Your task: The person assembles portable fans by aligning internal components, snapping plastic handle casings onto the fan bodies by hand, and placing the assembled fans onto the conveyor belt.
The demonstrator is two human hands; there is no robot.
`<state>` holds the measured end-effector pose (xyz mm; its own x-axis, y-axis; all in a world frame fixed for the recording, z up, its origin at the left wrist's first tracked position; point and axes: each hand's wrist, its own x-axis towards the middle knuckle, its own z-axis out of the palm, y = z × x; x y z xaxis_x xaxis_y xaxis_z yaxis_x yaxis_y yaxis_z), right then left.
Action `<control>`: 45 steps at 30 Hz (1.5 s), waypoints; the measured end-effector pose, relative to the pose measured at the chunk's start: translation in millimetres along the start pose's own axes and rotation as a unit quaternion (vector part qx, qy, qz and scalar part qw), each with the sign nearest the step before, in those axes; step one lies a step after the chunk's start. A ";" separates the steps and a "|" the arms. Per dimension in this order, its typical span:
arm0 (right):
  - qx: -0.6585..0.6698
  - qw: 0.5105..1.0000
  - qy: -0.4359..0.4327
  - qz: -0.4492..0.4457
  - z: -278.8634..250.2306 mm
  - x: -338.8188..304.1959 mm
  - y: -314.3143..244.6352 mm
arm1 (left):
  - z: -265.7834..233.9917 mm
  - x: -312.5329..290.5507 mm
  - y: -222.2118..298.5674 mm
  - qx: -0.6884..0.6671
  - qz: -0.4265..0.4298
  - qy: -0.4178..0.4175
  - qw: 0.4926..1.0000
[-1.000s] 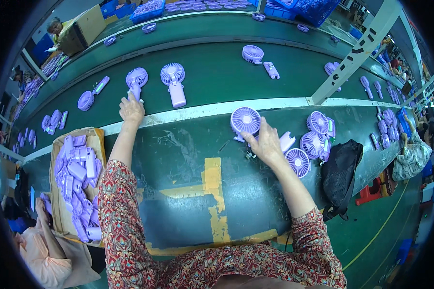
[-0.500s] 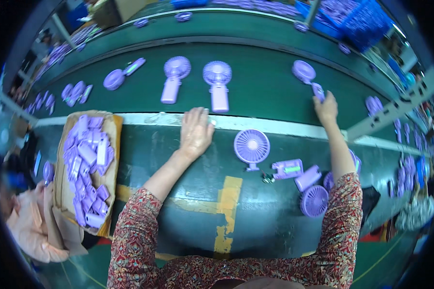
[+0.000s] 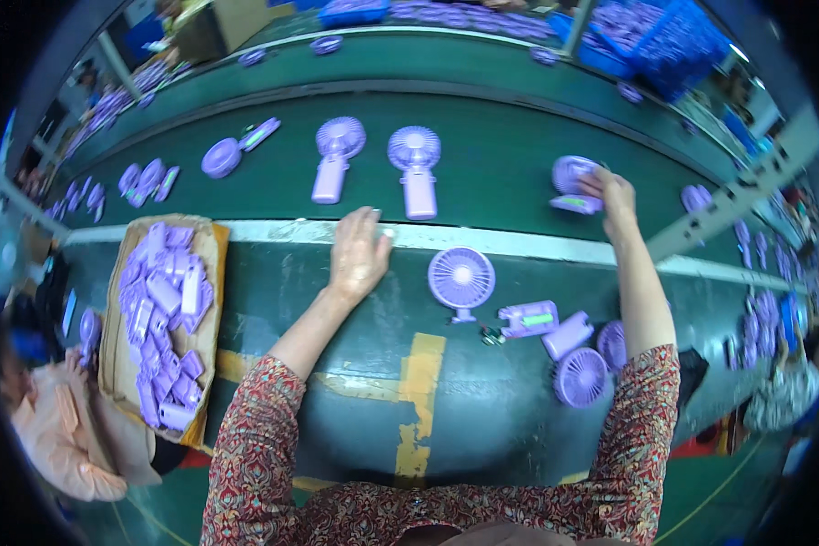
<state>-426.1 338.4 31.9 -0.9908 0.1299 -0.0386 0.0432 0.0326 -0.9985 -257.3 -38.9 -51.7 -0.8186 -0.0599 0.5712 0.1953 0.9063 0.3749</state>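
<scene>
Head view: right hand reaching onto green conveyor belt, fingers closed around purple handheld fan; left hand open, palm down, flat on workbench edge; cardboard box of purple parts at left.

We see two purple handheld fans lying side by side on the green conveyor belt, a folded one further left. Cardboard box at left, full of purple fan handles. On the green worktable: a fan head standing near the white rail, a handle body just right of it, another fan lying beyond. Yellow tape patch (worn). Blue crates at the far edge.
</scene>
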 end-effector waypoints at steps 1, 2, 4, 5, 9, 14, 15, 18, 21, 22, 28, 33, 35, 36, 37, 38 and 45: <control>0.071 0.996 -0.050 0.010 10.5 -24.2 -15.4 | -7.0 -3.5 -5.4 -0.031 -0.014 0.025 0.999; 0.092 0.993 -0.073 0.029 10.7 -47.0 -32.6 | -8.2 -3.7 -4.3 -0.057 -0.023 0.053 0.997; 0.078 0.983 -0.164 -0.004 11.1 -86.3 -53.5 | -25.8 -12.5 7.4 -0.127 -0.071 0.069 0.987; 0.098 0.981 -0.167 -0.009 22.0 -114.9 -63.7 | -40.7 -20.9 15.6 -0.153 -0.110 0.060 0.980; 0.181 0.948 -0.262 0.029 10.9 -207.2 -83.1 | -82.6 -37.5 101.9 -0.526 -0.303 -0.166 0.777; 0.276 0.867 -0.393 0.134 60.6 -297.1 -35.3 | -104.5 -85.3 116.6 -0.734 -0.358 -0.382 0.432; 0.285 0.853 -0.403 0.171 71.4 -314.3 -25.5 | -110.6 -93.7 117.5 -0.764 -0.353 -0.380 0.384; 0.274 0.832 -0.441 0.194 83.9 -364.6 -6.0 | -121.0 -116.0 119.7 -0.738 -0.434 -0.316 0.410; 0.271 0.814 -0.468 0.212 88.8 -396.3 23.6 | -111.5 -136.7 105.7 -0.733 -0.477 -0.200 0.442; 0.279 0.805 -0.459 0.250 88.6 -403.9 29.2 | -117.6 -135.4 98.5 -0.747 -0.441 -0.236 0.437; 0.344 0.774 -0.403 0.348 72.4 -425.6 53.7 | -133.5 -136.9 93.1 -0.775 -0.416 -0.099 0.466; 0.432 0.737 -0.365 0.370 64.5 -432.2 62.7 | -139.7 -141.2 99.3 -0.784 -0.396 -0.055 0.475; 0.462 0.705 -0.357 0.402 61.1 -436.3 68.7 | -140.0 -143.2 101.6 -0.779 -0.390 -0.042 0.489; 0.467 0.697 -0.364 0.403 63.3 -438.2 74.3 | -143.9 -145.2 102.0 -0.776 -0.390 -0.025 0.496; 0.474 0.690 -0.369 0.404 64.9 -440.5 76.9 | -147.4 -147.0 100.5 -0.777 -0.376 -0.032 0.504; 0.460 0.697 -0.362 0.415 66.5 -443.2 77.8 | -150.0 -148.7 99.1 -0.778 -0.362 -0.040 0.512; 0.344 0.781 -0.368 0.370 56.7 -444.1 77.2 | -174.3 -162.3 126.0 -0.764 -0.338 -0.134 0.533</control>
<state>9.9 227.1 -30.2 -0.5446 -0.7514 -0.3726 0.8097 -0.3554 -0.4670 -5.7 12.1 30.1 -0.9886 0.0909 -0.1204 -0.1495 -0.6960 0.7023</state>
